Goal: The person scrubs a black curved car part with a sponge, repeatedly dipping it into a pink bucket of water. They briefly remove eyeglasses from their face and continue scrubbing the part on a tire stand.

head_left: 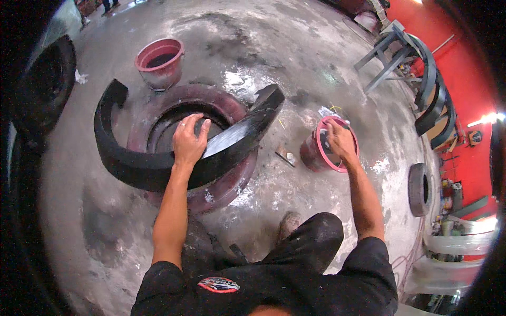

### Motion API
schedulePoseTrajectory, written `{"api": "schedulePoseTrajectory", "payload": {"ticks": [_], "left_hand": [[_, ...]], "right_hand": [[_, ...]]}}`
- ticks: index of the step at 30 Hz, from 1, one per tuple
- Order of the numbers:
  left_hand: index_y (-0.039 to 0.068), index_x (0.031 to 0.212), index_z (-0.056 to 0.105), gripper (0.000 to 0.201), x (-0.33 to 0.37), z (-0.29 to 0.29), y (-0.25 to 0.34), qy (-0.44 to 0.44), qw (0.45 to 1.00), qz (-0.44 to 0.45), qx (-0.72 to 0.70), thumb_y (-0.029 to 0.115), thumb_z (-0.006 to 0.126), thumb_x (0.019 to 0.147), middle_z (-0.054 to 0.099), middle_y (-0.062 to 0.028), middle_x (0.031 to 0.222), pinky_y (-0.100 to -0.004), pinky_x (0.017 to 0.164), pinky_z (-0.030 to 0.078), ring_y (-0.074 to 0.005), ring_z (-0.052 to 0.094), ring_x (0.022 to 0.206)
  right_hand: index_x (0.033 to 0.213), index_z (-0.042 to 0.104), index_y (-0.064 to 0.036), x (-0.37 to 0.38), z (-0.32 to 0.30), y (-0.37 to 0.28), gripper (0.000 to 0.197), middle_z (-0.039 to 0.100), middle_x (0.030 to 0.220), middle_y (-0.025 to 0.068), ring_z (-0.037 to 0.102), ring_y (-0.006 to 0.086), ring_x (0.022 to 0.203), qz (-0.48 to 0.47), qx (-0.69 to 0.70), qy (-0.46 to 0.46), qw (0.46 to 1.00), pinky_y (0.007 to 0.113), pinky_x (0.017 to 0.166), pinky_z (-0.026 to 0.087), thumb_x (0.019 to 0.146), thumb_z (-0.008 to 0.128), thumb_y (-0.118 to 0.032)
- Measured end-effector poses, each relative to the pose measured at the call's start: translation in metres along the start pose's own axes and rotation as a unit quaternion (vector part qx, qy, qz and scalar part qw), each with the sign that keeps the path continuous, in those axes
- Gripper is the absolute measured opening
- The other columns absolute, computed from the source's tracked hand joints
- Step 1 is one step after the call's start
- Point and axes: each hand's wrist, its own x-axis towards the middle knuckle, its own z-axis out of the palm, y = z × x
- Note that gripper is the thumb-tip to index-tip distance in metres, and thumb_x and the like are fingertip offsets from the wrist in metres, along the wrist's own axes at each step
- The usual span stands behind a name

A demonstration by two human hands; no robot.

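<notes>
Both hands are well apart: the left hand (191, 141) lies on a black wheel-arch flare (224, 166), thumb spread from the fingers, which reach over its inner edge, while the right hand (341, 141) dips over the mouth of a pink bucket (312, 154); whether it grips anything there, I cannot tell. Under the left hand, the flare rests across a pink-stained tyre (211, 97) lying flat on the floor (295, 58), which probably serves as a low stand, and the left palm seems to steady the curved piece on it. Dark liquid shows inside the bucket, which likely stands by the right hand for easy reach. The flare's long axis runs left to right beneath the left hand, bowing toward the person; its opening faces away. One end curls up beyond the left hand on its left, and the other slants away to its right, pointing between the hands and farther off. A wet-looking pale sheen covers the surface just right of the left hand.
</notes>
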Motion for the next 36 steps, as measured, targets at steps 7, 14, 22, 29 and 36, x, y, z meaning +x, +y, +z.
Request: {"api": "schedulePoseTrajectory", "payload": {"ticks": [7, 14, 22, 29, 36], "left_hand": [[0.005, 0.082, 0.069, 0.013, -0.064, 0.095, 0.115, -0.130, 0.982, 0.139, -0.007, 0.012, 0.079, 0.085, 0.069, -0.0128, 0.080, -0.0438, 0.066, 0.054, -0.0344, 0.066, 0.073], [0.004, 0.112, 0.070, 0.022, -0.118, 0.322, 0.265, -0.341, 0.876, 0.254, -0.227, 0.014, 0.066, 0.093, 0.072, -0.0149, 0.103, -0.0469, 0.087, 0.055, -0.0355, 0.068, 0.097], [0.011, 0.112, 0.080, 0.038, -0.137, 0.571, 0.298, -0.710, 0.674, 0.104, 0.174, 0.029, 0.077, 0.078, 0.076, -0.0139, 0.118, -0.0464, 0.091, 0.058, -0.0305, 0.073, 0.110], [0.013, 0.109, 0.081, 0.040, -0.160, 0.635, 0.252, -0.733, 0.646, -0.035, 0.211, 0.023, 0.079, 0.070, 0.077, -0.0126, 0.114, -0.0477, 0.089, 0.058, -0.0317, 0.073, 0.106], [0.015, 0.073, 0.057, 0.029, -0.105, 0.612, 0.237, -0.725, 0.461, -0.408, -0.309, 0.031, 0.062, 0.096, 0.046, 0.0012, 0.056, -0.0325, 0.038, 0.030, -0.0134, 0.043, 0.042]], "right_hand": [[0.103, 0.073, -0.0008, -0.013, 0.076, 0.243, 0.042, 0.071, 0.100, 0.0302, 0.068, 0.0500, 0.098, 0.138, 0.015, -0.034, 0.990, 0.057, 0.088, 0.052, 0.101, 0.056, -0.038], [0.100, 0.076, 0.0030, 0.097, 0.170, 0.313, 0.043, 0.071, 0.100, 0.0305, 0.070, 0.0467, 0.098, 0.018, -0.034, -0.201, 0.979, 0.054, 0.088, 0.055, 0.094, 0.066, -0.039], [0.124, 0.064, 0.0057, 0.110, 0.257, 0.401, 0.046, 0.067, 0.122, 0.0324, 0.066, 0.0474, 0.115, 0.092, -0.022, -0.261, 0.961, 0.053, 0.101, 0.053, 0.085, 0.067, -0.019], [0.114, 0.069, 0.0068, 0.115, 0.220, 0.366, 0.042, 0.067, 0.122, 0.0318, 0.066, 0.0467, 0.115, 0.037, 0.002, -0.211, 0.977, 0.051, 0.101, 0.053, 0.084, 0.068, -0.022], [0.117, 0.068, 0.0063, 0.131, 0.223, 0.353, 0.043, 0.067, 0.124, 0.0327, 0.067, 0.0422, 0.116, 0.068, 0.065, -0.229, 0.969, 0.051, 0.095, 0.053, 0.088, 0.066, -0.026]]}}
